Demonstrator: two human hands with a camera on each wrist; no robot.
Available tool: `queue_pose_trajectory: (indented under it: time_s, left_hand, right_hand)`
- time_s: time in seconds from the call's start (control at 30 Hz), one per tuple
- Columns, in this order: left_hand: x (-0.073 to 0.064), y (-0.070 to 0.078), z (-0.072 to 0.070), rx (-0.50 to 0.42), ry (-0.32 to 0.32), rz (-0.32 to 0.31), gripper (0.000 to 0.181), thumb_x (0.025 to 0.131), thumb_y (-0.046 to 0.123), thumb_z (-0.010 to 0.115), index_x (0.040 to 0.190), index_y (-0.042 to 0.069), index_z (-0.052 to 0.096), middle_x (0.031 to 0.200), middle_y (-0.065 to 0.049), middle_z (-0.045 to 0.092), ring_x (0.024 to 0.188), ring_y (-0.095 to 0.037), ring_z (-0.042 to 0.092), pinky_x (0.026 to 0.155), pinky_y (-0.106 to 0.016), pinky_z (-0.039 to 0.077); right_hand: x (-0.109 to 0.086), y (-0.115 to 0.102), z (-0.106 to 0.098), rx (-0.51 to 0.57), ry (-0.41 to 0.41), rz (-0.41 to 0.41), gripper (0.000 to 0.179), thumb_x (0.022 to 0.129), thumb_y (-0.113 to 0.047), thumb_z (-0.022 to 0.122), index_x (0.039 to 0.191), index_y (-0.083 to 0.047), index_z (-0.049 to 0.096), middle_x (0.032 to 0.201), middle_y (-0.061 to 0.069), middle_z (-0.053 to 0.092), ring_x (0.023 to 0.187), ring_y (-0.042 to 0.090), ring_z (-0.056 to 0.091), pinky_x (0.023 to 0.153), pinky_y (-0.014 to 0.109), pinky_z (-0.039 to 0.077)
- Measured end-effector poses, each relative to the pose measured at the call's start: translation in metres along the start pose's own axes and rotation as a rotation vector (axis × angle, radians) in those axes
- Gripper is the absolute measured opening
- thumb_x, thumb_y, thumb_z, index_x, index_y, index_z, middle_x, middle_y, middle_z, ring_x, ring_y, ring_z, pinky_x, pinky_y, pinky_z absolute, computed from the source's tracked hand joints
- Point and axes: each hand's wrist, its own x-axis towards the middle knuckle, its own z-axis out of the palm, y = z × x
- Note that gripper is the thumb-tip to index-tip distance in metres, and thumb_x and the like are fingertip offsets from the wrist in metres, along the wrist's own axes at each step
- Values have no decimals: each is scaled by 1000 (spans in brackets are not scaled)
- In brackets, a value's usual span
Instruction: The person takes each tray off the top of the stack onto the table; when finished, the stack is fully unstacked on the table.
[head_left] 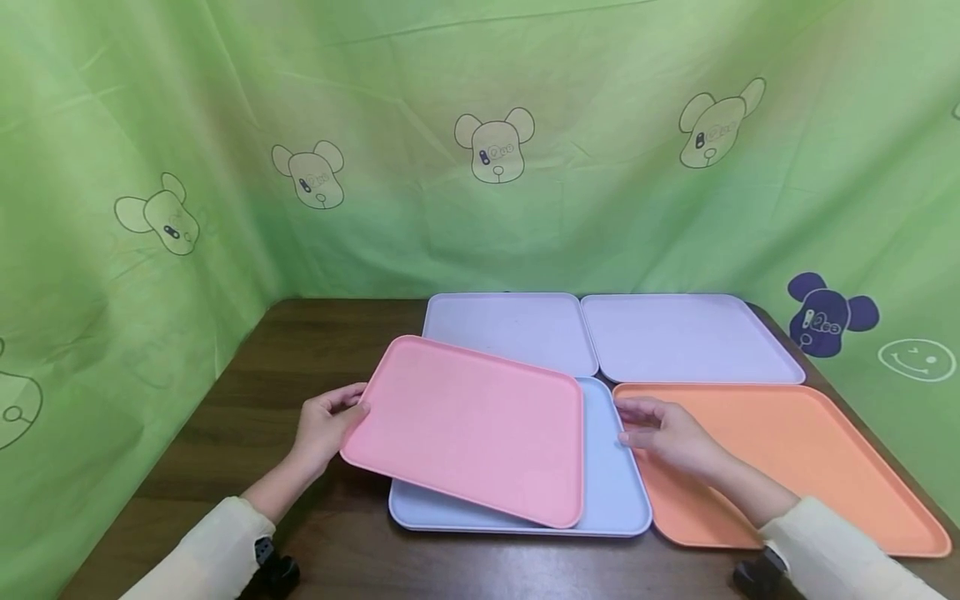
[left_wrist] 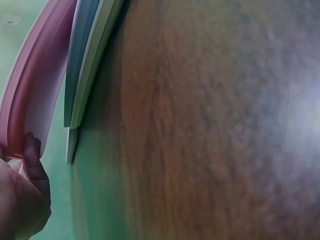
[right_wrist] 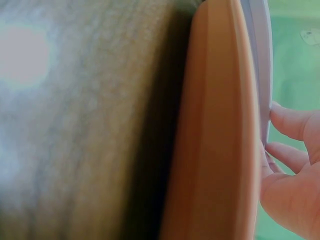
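A pink tray (head_left: 472, 425) is tilted over a light blue tray (head_left: 611, 467), its left side raised. My left hand (head_left: 324, 425) pinches the pink tray's left edge, thumb on top and fingers beneath. In the left wrist view, that hand (left_wrist: 22, 195) grips the pink tray (left_wrist: 35, 90) at its rim, apart from the stacked tray edges (left_wrist: 90, 65) below. My right hand (head_left: 671, 433) hovers above the orange tray (head_left: 780, 458), fingertips near the blue tray's right edge. Its fingers are loosely bent around nothing; whether they touch that edge, I cannot tell.
Two lavender trays (head_left: 510, 329) (head_left: 690, 337) lie side by side along the back of the dark wooden table (head_left: 315, 342). A green curtain (head_left: 375, 233) with printed bear heads hangs behind and at both sides.
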Motion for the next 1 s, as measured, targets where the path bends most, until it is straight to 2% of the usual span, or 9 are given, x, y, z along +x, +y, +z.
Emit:
queue_pose_trajectory:
  time_s: [0.13,0.3,0.53,0.73,1.0]
  left_hand:
    - [1,3,-5,-39,18,-32,30,86,-2,68,115,-9,67,89,-8,69,73,-9,62,60,-23,53]
    - [6,6,-15,-45,55,-66,32,88,1,68,118,-9,65,88,-2,68,76,-7,61,62,-21,52]
    - [18,7,-33,-66,132,-80,35,89,1,67,122,-10,62,83,5,66,76,-3,58,62,-18,51]
    - [27,8,-49,-76,178,-91,37,90,1,65,126,-10,59,81,14,64,77,-2,58,64,-17,51]
    - [42,-1,-74,-111,251,-147,40,92,3,63,130,-11,55,82,11,62,73,-2,58,63,-17,51]
  right_hand:
    - [0,0,0,-12,5,0,62,88,-11,72,138,13,43,134,30,51,124,42,48,90,34,50]
    - [0,0,0,-20,4,5,62,88,-11,71,138,13,43,134,30,51,124,42,49,89,33,51]
    - [-1,-3,1,-6,6,21,61,88,-10,71,138,13,43,133,30,51,122,43,50,85,30,53]
    - [-1,-4,0,-14,11,2,61,88,-11,72,137,14,44,133,31,52,124,43,49,88,32,51]
    - [-2,-4,1,-5,3,18,60,89,-10,70,137,14,43,134,31,50,123,44,48,87,34,52]
